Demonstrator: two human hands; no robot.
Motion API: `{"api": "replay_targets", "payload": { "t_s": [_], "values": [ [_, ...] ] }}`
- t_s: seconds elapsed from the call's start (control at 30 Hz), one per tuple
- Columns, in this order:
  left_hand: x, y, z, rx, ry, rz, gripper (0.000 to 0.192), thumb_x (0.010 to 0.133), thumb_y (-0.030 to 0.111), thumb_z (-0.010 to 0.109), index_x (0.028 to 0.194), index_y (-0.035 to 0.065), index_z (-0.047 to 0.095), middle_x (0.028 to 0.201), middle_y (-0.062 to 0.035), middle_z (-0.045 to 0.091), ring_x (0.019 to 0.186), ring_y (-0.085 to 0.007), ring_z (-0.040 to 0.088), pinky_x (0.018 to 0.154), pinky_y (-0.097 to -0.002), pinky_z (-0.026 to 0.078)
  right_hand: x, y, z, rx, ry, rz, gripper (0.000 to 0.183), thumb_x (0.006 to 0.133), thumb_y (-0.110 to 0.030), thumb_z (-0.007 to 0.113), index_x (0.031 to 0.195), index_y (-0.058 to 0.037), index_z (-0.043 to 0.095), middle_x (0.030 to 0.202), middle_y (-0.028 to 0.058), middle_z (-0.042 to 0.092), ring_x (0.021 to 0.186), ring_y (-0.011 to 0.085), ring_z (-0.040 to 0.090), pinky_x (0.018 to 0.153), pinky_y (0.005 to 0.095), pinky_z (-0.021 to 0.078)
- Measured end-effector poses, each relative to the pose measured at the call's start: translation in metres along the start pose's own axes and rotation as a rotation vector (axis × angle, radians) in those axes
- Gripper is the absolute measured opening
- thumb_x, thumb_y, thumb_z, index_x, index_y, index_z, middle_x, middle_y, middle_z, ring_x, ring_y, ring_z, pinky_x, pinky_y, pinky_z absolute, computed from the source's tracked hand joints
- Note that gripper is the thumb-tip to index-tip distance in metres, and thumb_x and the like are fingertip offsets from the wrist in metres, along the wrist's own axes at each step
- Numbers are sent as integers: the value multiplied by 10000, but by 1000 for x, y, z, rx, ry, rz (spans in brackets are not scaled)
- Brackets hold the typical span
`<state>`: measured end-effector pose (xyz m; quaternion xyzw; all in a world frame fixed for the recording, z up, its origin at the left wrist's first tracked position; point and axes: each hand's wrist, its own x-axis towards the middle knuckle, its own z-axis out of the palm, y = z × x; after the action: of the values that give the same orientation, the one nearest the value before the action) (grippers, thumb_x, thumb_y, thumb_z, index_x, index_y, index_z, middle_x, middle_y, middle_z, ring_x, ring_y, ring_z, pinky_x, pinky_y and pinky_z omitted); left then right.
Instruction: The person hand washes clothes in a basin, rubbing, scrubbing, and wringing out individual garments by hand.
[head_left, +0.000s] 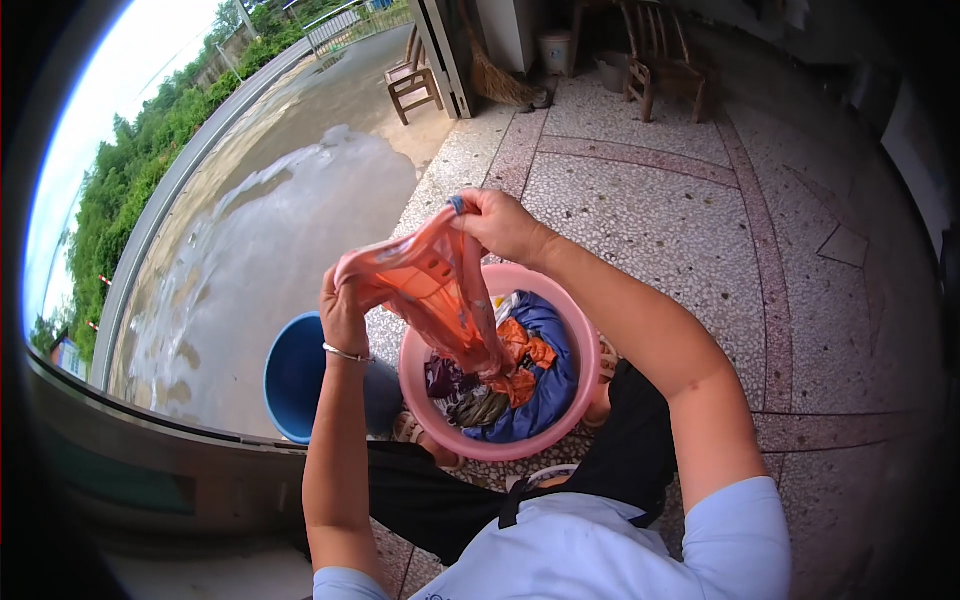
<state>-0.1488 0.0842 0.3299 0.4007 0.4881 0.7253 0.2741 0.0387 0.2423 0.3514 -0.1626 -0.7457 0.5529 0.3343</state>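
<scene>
Between both hands an orange-pink garment (431, 281) is stretched open at its upper edge, and its lower end hangs down into a pink plastic basin (411, 367). My left hand (343, 311) grips the left end of that edge. At the other end my right hand (499, 221) pinches the cloth, with a bit of blue showing at the fingertips. Inside the basin lie a blue garment (559, 375), crumpled orange cloth (541, 352), a dark purple cloth (448, 377) and an olive-coloured cloth (480, 409). The basin stands on the floor between my feet.
A blue bucket (289, 382) stands left of the basin, beside the door sill. Outside the doorway, wet concrete (300, 217) stretches toward a road. A straw broom (499, 79) leans by the door frame. Wooden chairs (664, 75) and a white bucket (555, 51) stand farther back.
</scene>
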Motion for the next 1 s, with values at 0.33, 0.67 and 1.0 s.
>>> {"api": "replay_targets", "payload": {
  "t_s": [0.33, 0.67, 1.0],
  "values": [
    [21, -33, -8, 77, -49, -5, 242, 902, 169, 421, 1069, 14, 503, 903, -88, 582, 804, -156, 583, 675, -263, 492, 16, 41, -2, 304, -6, 166, 148, 857, -126, 484, 974, -42, 521, 826, 39, 593, 704, 116, 593, 605, 273, 519],
    [-64, -275, -62, 1389, -459, -696, 565, 794, 180, 490, 1325, 258, 313, 1327, -169, 334, 1209, -367, 337, 956, -440, 349, -85, 296, 60, -691, -45, 546, 267, 771, -153, 535, 1026, -179, 612, 1137, 182, 493, 1013, 352, 492, 876, 402, 406],
    [-110, -362, -41, 1561, -753, -543, 618, 852, 398, 392, 1397, 246, 142, 1463, -115, 23, 1341, -324, 39, 1019, -560, 99, -114, 358, 108, -1058, -501, 413, 559, 776, -216, 527, 1304, -310, 367, 1438, 62, 172, 1324, 296, 120, 978, 656, 54]
  ]
}}
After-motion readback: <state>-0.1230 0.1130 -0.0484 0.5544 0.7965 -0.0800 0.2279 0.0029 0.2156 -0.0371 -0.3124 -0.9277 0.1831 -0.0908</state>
